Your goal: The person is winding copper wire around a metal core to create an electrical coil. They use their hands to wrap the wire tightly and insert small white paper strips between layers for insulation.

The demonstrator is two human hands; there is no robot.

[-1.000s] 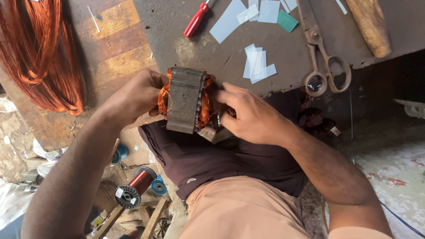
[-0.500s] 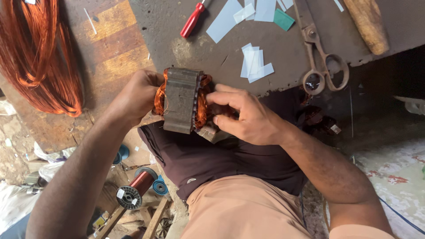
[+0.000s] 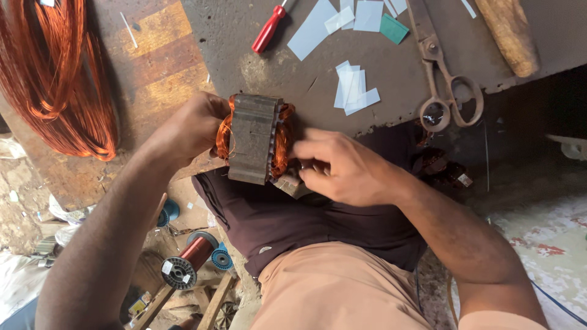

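— What sort of place was it?
— A motor repair workshop. Copper wire point(image 3: 58, 79) hung in loops, old scissors point(image 3: 441, 79) and a screwdriver point(image 3: 269, 27) lay on a worn bench point(image 3: 293, 73), wire spools point(image 3: 189, 260) on the floor.

A small white label point(image 3: 167, 267) sat on the grey flange of the copper wire spool point(image 3: 186, 261) on the floor at lower left. A small yellow and red packet point(image 3: 142, 304) lay just below that spool. A small white tag with a red edge point(image 3: 465, 180) clung to the dark bundle at right
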